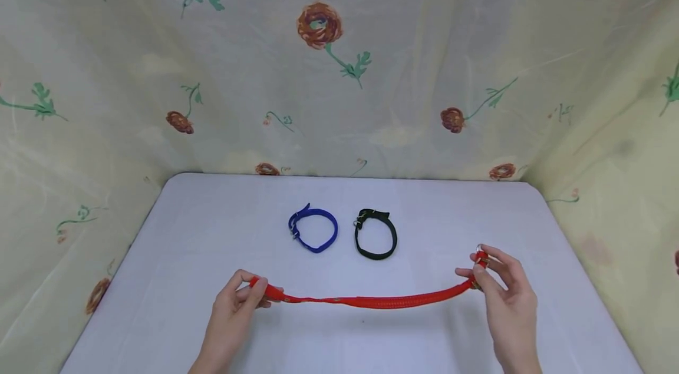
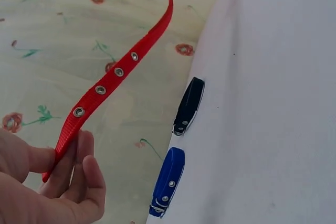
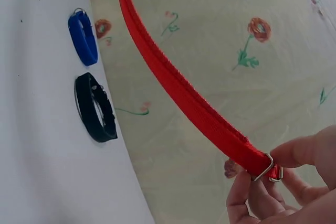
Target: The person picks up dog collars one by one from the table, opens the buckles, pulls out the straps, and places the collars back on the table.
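Observation:
A red collar (image 1: 392,303) stretches unbuckled between both hands above the white table, sagging a little in the middle. My left hand (image 1: 236,306) pinches its free end between thumb and fingers. Several metal eyelets (image 2: 100,90) run along the strap near that end in the left wrist view. At the other end my right hand (image 1: 506,291) holds the buckle end, where a metal D-ring (image 3: 264,167) and part of the buckle (image 3: 276,173) show between the fingers.
Beyond the red strap, a blue collar (image 1: 336,227) and a black collar (image 1: 395,238) lie buckled into loops on the white table (image 1: 223,215). A flower-patterned cloth (image 1: 392,103) hangs behind the table and along its sides.

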Demonstrator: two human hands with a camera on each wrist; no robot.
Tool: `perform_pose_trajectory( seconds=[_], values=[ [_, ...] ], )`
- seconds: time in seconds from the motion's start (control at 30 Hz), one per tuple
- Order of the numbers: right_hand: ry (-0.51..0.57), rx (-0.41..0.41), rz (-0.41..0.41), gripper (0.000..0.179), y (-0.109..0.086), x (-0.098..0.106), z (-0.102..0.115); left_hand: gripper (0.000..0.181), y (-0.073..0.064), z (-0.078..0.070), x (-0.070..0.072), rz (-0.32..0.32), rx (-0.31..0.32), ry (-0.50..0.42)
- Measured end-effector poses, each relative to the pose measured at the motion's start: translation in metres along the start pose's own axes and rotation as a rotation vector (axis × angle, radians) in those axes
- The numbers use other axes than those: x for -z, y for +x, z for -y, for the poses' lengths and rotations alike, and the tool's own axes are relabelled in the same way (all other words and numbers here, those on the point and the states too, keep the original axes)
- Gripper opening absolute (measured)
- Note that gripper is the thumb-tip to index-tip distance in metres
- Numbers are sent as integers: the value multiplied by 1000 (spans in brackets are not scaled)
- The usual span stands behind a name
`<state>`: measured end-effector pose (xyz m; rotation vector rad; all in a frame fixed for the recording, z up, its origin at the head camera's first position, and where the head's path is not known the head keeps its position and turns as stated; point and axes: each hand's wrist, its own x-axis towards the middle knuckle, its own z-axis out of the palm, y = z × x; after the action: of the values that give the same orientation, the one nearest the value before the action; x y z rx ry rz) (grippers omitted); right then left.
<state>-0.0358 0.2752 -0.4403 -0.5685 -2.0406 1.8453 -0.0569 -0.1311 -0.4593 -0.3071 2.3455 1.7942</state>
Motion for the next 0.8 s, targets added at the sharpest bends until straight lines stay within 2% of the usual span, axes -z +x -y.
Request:
perform_pose_trajectory(
  seconds=[0.17,0.27,0.37,0.5,0.7,0.8],
  values=[
    [189,-33,-56,47,7,4,0,34,10,3,5,-2,95,-197],
    [201,-87,-64,47,12,6,-2,40,15,7,9,12,154,-328],
    [147,-129,-43,46,19,7,-4,43,20,11,12,31,198,-389],
    [71,-165,-27,47,29,7,-10,42,26,16,15,34,211,-356],
    [-148,-197,-9,46,40,7,-25,31,36,20,14,28,193,-227],
    [-152,-209,-1,49,44,7,-32,25,39,22,12,43,179,-163]
  ],
)
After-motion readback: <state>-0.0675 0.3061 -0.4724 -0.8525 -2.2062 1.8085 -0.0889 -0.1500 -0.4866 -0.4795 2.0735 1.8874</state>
